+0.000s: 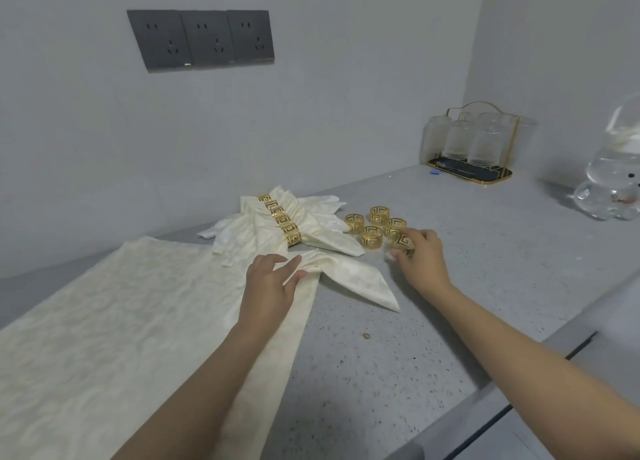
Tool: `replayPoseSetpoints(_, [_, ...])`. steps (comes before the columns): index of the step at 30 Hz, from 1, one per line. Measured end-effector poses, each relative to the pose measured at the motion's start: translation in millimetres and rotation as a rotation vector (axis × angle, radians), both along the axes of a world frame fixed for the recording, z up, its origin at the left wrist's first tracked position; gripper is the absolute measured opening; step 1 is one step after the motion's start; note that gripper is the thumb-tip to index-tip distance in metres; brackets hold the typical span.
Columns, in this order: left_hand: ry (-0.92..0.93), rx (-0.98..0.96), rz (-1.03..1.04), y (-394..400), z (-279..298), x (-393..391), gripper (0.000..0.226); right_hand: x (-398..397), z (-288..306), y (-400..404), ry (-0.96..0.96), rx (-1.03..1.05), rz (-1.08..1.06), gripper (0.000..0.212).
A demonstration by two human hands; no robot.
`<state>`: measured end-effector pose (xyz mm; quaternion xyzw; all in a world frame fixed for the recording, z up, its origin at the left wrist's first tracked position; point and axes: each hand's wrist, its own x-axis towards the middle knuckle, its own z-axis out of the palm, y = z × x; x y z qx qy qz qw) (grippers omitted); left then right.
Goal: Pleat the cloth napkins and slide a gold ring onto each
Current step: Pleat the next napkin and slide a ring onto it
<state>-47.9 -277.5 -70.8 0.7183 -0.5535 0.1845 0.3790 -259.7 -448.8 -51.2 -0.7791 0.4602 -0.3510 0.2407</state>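
My left hand (273,279) pinches the gathered middle of a pleated napkin (349,276) on the counter (398,355). My right hand (420,255) grips 1 gold ring (402,242) beside 4 loose rings (372,226); ringed napkins (280,222) lie behind.

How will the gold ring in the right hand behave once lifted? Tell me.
The gold ring looks like rigid openwork metal, so probably stiff and light. Round, it may roll if dropped on edge. The right hand pinches it beside four loose rings, which it could knock.
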Motion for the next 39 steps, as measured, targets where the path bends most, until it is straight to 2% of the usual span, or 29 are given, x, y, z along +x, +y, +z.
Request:
replayPoseSetpoints(4, [-0.003,-0.019,0.026,23.4,11.5,8.6,0.042,-3.4,14.7,37.9,-0.125,0.070,0.125,0.045])
replayPoseSetpoints(7, [0.000,0.000,0.068,50.0,19.4,16.2,0.042,-6.4,21.1,70.4,-0.324,0.213,0.201,0.041])
replayPoseSetpoints(10, [0.045,0.000,0.123,78.9,24.6,22.0,0.032,-7.5,30.2,99.5,-0.435,0.345,0.271,0.041])
replayPoseSetpoints(14, [0.066,-0.005,0.191,111.3,27.0,28.2,0.024,-7.1,36.3,133.2,-0.417,0.451,0.354,0.041])
replayPoseSetpoints(18, [0.155,-0.010,0.244,138.8,31.9,28.2,0.025,-2.2,29.8,161.3,-0.390,0.503,0.417,0.039])
replayPoseSetpoints(24, [0.263,-0.030,0.258,170.9,34.2,26.8,0.027,12.7,15.9,195.5,-0.448,0.593,0.435,0.036])
replayPoseSetpoints(30, [0.341,-0.091,0.252,182.8,30.8,20.8,0.026,21.3,7.8,205.4,-0.474,0.673,0.479,0.040])
replayPoseSetpoints(34, [0.380,-0.124,0.243,187.1,28.3,21.2,0.026,23.1,9.1,205.6,-0.573,0.712,0.535,0.040])
replayPoseSetpoints(39, [0.368,-0.127,0.221,190.2,17.6,25.1,0.026,23.6,10.0,201.4,-0.491,0.689,0.612,0.042])
